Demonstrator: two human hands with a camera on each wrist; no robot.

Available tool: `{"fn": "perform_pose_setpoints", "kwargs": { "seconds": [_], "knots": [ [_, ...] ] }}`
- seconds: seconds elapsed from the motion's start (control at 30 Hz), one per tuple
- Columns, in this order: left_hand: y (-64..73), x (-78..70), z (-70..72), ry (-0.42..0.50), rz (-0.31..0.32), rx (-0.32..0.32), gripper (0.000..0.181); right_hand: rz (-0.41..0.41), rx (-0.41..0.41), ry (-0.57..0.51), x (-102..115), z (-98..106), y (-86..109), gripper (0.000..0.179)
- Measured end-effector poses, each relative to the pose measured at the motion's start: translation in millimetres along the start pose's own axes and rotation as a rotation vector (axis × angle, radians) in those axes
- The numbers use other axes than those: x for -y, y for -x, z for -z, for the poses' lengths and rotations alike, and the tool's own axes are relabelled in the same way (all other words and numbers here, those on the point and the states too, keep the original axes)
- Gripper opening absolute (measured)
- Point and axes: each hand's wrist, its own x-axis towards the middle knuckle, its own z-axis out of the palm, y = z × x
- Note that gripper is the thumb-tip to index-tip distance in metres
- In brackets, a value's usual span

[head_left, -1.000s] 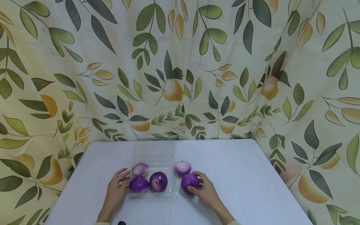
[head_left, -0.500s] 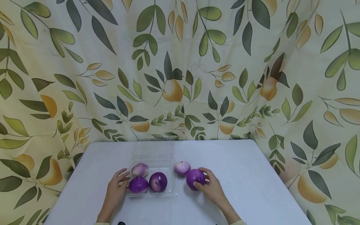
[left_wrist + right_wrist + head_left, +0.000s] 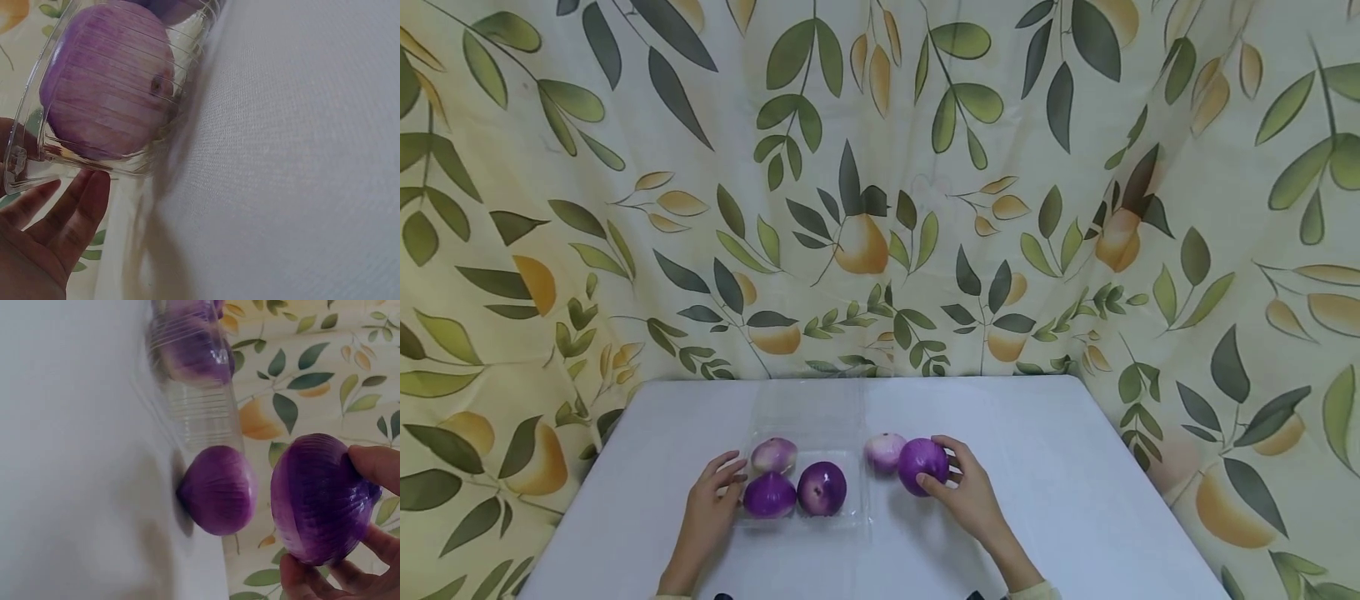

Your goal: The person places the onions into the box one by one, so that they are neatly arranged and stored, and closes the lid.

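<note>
My right hand (image 3: 970, 492) holds a purple onion (image 3: 923, 467) between thumb and fingers, raised off the table in the right wrist view. A paler onion (image 3: 883, 452) sits on the table just left of it. To the left lies a clear plastic container (image 3: 856, 487) with its lid (image 3: 808, 417) folded back. Three onions sit inside: a pale one (image 3: 774, 455) at the back, a dark one (image 3: 770, 495) in front and a round one (image 3: 822, 488) on the right. My left hand (image 3: 711, 496) pinches the container's left rim, fingertips (image 3: 97, 187) against the wall.
The white-covered table (image 3: 1045, 467) reaches back to a leaf-and-fruit patterned curtain (image 3: 865, 242), which also hangs at both sides. Small dark objects (image 3: 975, 595) show at the bottom edge of the head view.
My right hand has lifted the purple onion and moved it back and slightly right. The left hand, the container and the other onions have stayed in place.
</note>
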Motion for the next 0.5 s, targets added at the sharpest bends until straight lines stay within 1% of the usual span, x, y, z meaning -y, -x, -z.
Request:
{"fn": "perform_pose_setpoints", "kwargs": {
  "seconds": [0.1, 0.33, 0.5],
  "knots": [
    [-1.8, 0.4, -0.4, 0.004, 0.006, -0.008, 0.037, 0.011, -0.001, -0.004, 2.9, 0.0, -3.1, 0.064],
    [-2.6, 1.2, -0.6, -0.007, 0.010, -0.001, 0.036, 0.030, 0.002, -0.018, 8.5, -2.0, -6.9, 0.064],
    [-2.4, 0.7, -0.4, -0.005, 0.010, -0.009, 0.037, 0.019, -0.005, -0.058, 12.4, -6.9, -9.5, 0.064]
  ]
}}
